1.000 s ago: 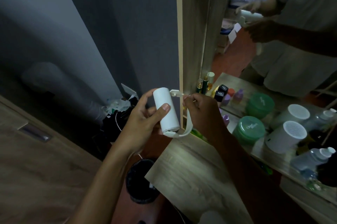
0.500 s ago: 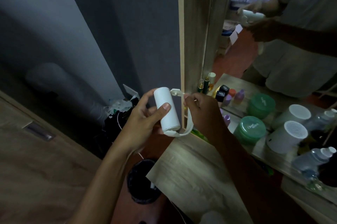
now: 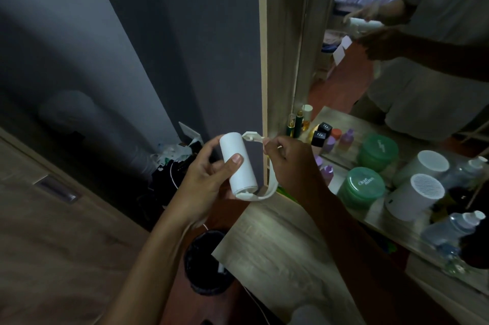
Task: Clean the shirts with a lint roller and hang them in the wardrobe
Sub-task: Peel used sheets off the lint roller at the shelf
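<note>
The person stands at the left end of a wooden dressing table [image 3: 277,258], both hands raised over its corner and busy with one lint roller [image 3: 238,163]. The left hand [image 3: 206,179] is wrapped around the white roll, thumb pressed on its front and fingers behind, so the cylinder is steadied and kept from turning. The right hand [image 3: 288,163] pinches the curved white frame near its upper arm; that arm sits just off the top end of the roll, while the lower arm looks seated in the bottom end. My guess is the frame is being snapped onto the roll, or freed from it, which would explain why one hand braces and the other works the plastic. So the hands are close together, each closed on a different part of the same tool.

No shirt and no open wardrobe can be seen from here; the cleaning itself seems not yet begun.

Along the back edge of the table, against the mirror [image 3: 397,73], I count two green-lidded jars [image 3: 362,187], two white cylindrical devices [image 3: 415,195] with grilled tops, and at least two clear bottles [image 3: 449,229] towards the right end; some of these may be reflections. Small perfume bottles cluster at the back left corner. One black waste bin [image 3: 203,263] sits on the floor below the hands.
</note>
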The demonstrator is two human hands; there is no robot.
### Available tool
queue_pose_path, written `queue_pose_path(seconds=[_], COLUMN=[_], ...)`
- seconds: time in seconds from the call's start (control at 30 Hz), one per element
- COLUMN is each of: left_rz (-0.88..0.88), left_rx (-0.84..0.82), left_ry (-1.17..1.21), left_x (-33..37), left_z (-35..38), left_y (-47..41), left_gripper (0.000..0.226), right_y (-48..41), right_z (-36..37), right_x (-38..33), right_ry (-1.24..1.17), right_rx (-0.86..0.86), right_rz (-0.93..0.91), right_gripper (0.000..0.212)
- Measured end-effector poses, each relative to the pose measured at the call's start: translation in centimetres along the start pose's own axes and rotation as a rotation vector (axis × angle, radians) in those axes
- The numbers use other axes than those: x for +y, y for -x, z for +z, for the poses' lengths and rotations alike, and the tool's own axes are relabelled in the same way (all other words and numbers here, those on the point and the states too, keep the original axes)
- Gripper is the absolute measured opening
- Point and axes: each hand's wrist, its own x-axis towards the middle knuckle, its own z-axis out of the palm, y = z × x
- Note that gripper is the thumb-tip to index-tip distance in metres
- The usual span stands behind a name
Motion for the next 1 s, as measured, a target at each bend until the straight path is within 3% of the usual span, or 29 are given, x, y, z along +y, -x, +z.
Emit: queue_pose_path(seconds=[0.17,0.67,0.83,1.0], left_rz=[-0.02,-0.037,-0.046,-0.059], left_rx=[-0.012,-0.01,-0.027,-0.046], left_ry=[0.04,0.042,0.058,0.013], left_x=[-0.4,-1.3,-1.4,-1.5], left_z=[-0.1,-0.5,-0.5,-0.3], left_y=[0.2,0.4,0.4,0.6], left_gripper=[0.043,0.047,0.043,0.044], right_y=[0.1,0.5,0.5,0.7], right_z=[0.0,0.5,0.6,0.7], right_x=[0.0,0.1,0.2,0.3], right_ry=[0.013,0.022,0.003,0.03], right_rx=[-0.02,-0.027,-0.031,-0.074], right_rz=[-0.004,-0.087,-0.059,-0.002], right_gripper=[0.043,0.037,0.044,0.037])
